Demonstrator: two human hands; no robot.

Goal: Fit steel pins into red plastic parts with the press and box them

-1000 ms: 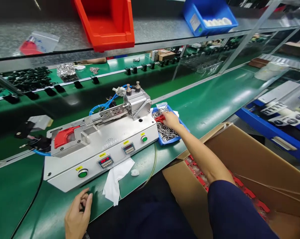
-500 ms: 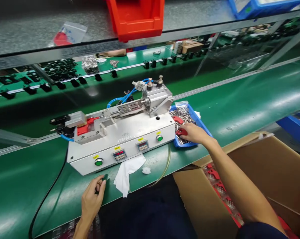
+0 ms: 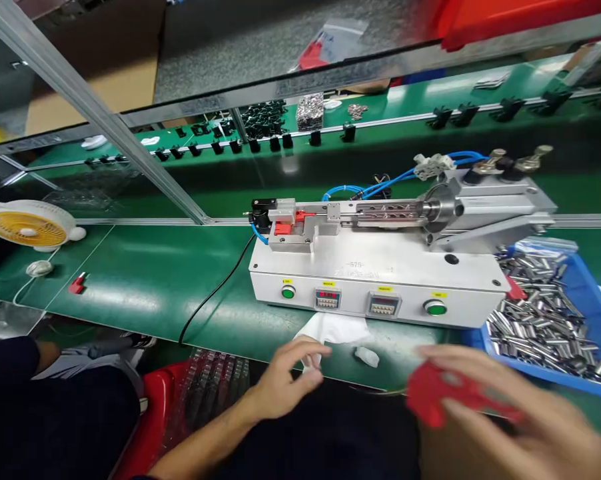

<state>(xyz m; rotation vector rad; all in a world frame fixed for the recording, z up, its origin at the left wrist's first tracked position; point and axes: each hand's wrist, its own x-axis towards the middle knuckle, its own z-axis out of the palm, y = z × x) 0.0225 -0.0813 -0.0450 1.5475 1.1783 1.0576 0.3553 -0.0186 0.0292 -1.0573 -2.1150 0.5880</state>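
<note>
A: What's in the right hand?

B: A flat red plastic part, blurred, held low in front of the green worktop. The fingers are curled loosely round it, thumb on top.

A: And the left hand?

B: Half open, fingers bent, holding nothing I can make out. Its fingertips are touching the crumpled white cloth at the worktop's near edge, just in front of the grey metal press machine.

A: Containers?

B: A shallow blue plastic tray stands just right of the machine, heaped with short shiny metal pins; one small red piece lies at its left rim. Below the worktop, beside the left forearm, a red plastic crate holds clear bagged items; I can't tell what they are.

A: Anything clamped in the machine?

B: A red part sits in the fixture at its left end.
</note>
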